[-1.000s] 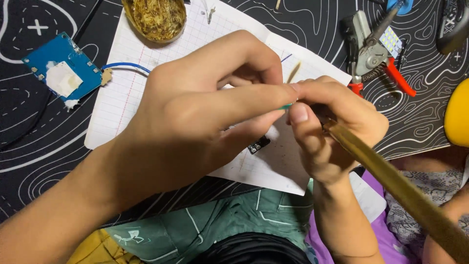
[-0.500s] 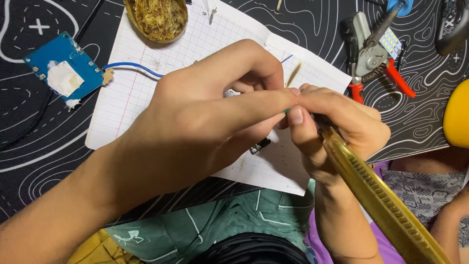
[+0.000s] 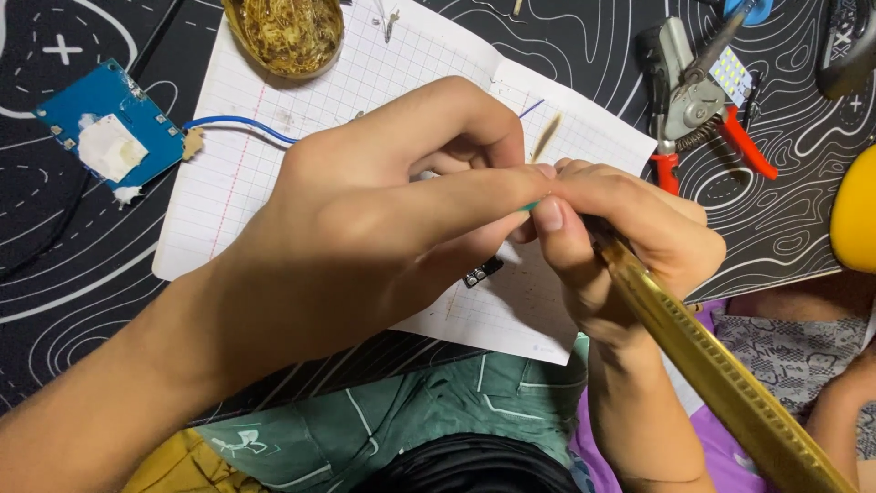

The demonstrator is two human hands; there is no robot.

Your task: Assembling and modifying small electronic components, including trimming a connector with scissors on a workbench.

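Observation:
My left hand (image 3: 365, 228) lies over a sheet of grid paper (image 3: 237, 183), its forefinger stretched right to meet my right hand's fingertips. A small green piece (image 3: 530, 206) is pinched where the two hands meet; most of it is hidden. My right hand (image 3: 630, 246) grips a long gold ribbed tool (image 3: 721, 374) that runs off toward the lower right; its tip is hidden behind the fingers. A small black component (image 3: 482, 272) lies on the paper just below my left hand.
A blue circuit board (image 3: 109, 137) with a blue wire (image 3: 237, 126) lies at the left on the black patterned mat (image 3: 55, 274). A tin of brass wool (image 3: 287, 32) sits at the top. Red-handled pliers (image 3: 703, 114) lie at top right, a yellow object (image 3: 858, 219) at the right edge.
Both hands stayed pinched together over the paper and shifted only slightly. The gold tool swung a little, and more of its ribbed side shows now.

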